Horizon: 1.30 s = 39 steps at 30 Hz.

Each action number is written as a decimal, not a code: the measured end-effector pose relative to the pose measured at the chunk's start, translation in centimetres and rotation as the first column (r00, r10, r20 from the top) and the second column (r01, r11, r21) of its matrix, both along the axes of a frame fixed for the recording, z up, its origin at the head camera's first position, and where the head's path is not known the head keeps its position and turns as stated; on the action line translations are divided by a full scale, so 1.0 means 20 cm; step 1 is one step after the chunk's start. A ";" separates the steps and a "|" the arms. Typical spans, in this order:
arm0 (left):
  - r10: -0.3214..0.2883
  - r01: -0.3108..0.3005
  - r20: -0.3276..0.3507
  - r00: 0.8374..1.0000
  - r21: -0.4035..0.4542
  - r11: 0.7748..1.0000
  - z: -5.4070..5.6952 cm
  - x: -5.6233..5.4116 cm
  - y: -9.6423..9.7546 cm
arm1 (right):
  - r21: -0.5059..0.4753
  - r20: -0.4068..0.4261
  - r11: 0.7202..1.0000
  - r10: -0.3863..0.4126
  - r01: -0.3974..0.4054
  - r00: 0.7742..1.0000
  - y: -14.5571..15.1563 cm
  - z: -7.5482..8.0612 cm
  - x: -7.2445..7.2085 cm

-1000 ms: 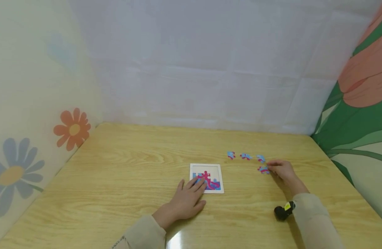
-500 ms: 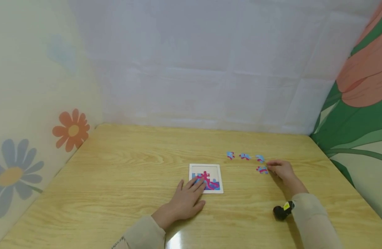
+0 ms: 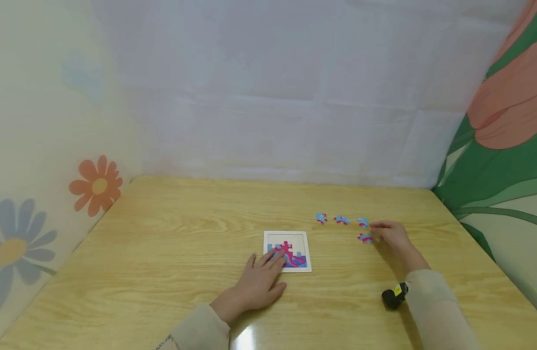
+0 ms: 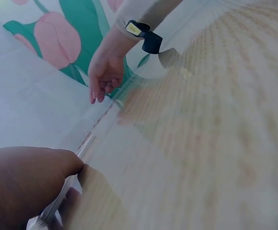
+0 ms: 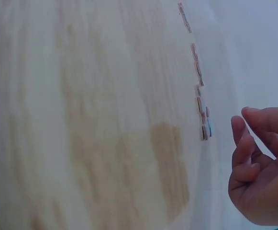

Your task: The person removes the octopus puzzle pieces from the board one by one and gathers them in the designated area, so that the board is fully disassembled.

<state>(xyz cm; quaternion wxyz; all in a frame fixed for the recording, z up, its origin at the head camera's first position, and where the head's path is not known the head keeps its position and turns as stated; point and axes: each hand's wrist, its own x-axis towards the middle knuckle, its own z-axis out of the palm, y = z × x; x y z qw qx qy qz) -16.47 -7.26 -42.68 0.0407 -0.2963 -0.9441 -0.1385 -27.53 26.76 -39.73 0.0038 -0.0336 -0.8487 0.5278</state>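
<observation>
1. Nearest, lower right of the frame: a black camera (image 3: 394,296) juts from the right cuff, over the table (image 3: 185,243).
2. Bottom centre, here's the left hand (image 3: 259,282): fingers spread and straight, resting across the lower left of the puzzle tray (image 3: 297,240), gripping nothing.
3. The tray sits just below the middle of the frame. Pink and blue fitted pieces (image 3: 287,247) fill its lower part; the upper part shows bare backing.
4. Over to the right of centre, the right hand (image 3: 392,238) hovers with bent fingers, and the right wrist view shows nothing between the fingertips.
5. Just left of it lies the lower loose piece (image 3: 365,238). Beyond, three more make a row: left piece (image 3: 321,218), middle piece (image 3: 342,220), right piece (image 3: 362,222).
6. And the change? Slight: the right fingertips seem to have eased up the frame, closer to level with that right piece. All four loose pieces remain out, so the puzzle looks no fuller.
7. At the far side, across the top, a white cloth (image 3: 268,97) hangs.
</observation>
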 end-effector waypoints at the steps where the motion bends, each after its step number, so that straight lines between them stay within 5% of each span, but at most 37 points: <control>1: -0.001 0.001 0.002 1.000 0.001 1.000 0.00 0.00 0.00 | 0.003 -0.001 1.000 0.002 -0.002 1.000 -0.01 0.01 0.00; 19: 0.024 -0.024 0.015 1.000 0.013 1.000 0.01 0.01 -0.02 | -0.098 -0.036 0.989 0.106 -0.109 0.994 -0.30 0.03 0.02; 31: 0.026 -0.026 0.021 0.999 0.003 1.000 0.03 0.00 -0.04 | -0.091 -0.126 0.943 0.308 -0.320 0.943 -0.54 0.03 0.05; 39: 0.019 -0.019 0.031 0.999 0.014 1.000 0.03 -0.01 -0.04 | -0.069 -0.101 0.936 0.338 -0.345 0.936 -0.67 -0.01 0.06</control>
